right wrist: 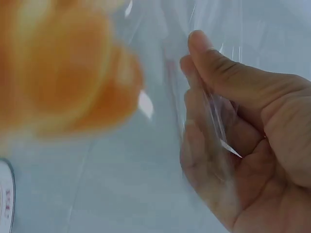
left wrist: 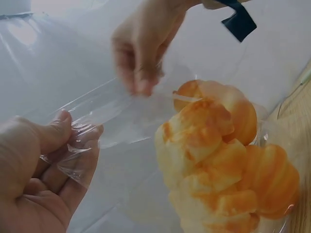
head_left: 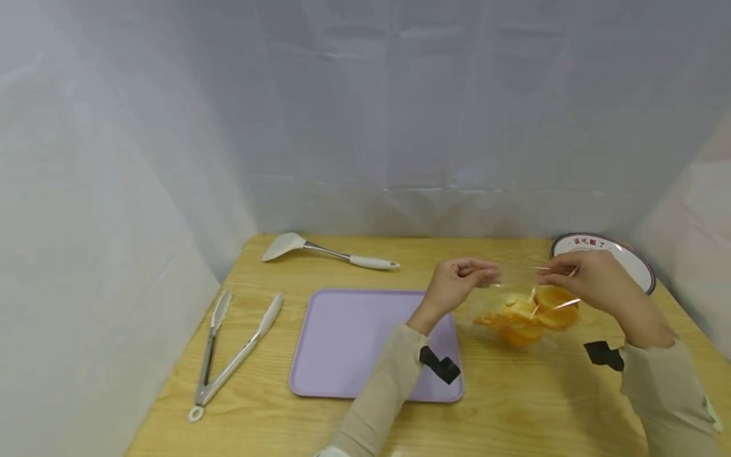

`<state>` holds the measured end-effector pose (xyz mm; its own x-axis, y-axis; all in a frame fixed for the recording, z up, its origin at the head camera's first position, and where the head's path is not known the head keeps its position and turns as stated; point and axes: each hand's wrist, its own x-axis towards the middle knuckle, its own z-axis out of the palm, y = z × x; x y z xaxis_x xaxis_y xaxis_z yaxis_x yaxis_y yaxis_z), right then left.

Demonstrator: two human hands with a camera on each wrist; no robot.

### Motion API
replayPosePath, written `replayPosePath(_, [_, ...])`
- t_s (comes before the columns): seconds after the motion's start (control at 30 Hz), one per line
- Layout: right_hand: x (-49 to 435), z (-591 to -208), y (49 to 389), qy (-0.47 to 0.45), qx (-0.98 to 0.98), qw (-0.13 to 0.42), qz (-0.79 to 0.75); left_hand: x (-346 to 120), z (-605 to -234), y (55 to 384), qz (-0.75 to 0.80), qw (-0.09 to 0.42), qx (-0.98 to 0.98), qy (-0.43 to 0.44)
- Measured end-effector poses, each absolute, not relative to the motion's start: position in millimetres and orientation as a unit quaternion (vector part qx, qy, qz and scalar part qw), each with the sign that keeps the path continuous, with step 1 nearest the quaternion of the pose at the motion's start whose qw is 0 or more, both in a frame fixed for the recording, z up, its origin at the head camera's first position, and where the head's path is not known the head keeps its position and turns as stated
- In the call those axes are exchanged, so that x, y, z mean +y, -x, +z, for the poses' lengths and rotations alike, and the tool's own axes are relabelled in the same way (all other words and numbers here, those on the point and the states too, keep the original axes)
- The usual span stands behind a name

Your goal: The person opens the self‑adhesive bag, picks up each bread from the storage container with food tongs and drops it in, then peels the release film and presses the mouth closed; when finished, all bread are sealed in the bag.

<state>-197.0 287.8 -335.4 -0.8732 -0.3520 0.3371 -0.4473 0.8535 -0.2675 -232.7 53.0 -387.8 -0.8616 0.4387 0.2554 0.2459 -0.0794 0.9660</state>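
Between the two hands hangs a clear plastic bag (left wrist: 119, 121) with several golden-brown bread rolls (head_left: 516, 319) inside. My left hand (head_left: 455, 284) pinches the bag's upper edge on the left between thumb and fingers. On the other side my right hand (head_left: 599, 282) pinches the same edge, its thumb and fingertips gripping the film in the right wrist view. The rolls (left wrist: 209, 165) bunch at the bottom of the bag, below the hands. A purple tray (head_left: 342, 343) lies on the table, partly under the left forearm.
Metal tongs (head_left: 228, 362) with pale tips lie spread at the left of the wooden table (head_left: 502, 412). A white spatula-like utensil (head_left: 325, 251) with a grey shaft lies at the back. At the back right is a white plate (head_left: 628, 260) with a dark rim and red lettering.
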Motion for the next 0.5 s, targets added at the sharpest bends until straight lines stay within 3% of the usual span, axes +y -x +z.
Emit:
replayPosePath(0.3, [326.3,-342.6,189.3,-0.197,-0.944,0.183,0.191,42.4,-389.4,236.4,0.685,0.069,0.675,-0.265])
replayPosePath(0.5, [331.5,-361.4,189.0,-0.242,-0.903,0.228,0.273,38.4,-389.9,239.2,0.68,0.074,0.67,-0.287])
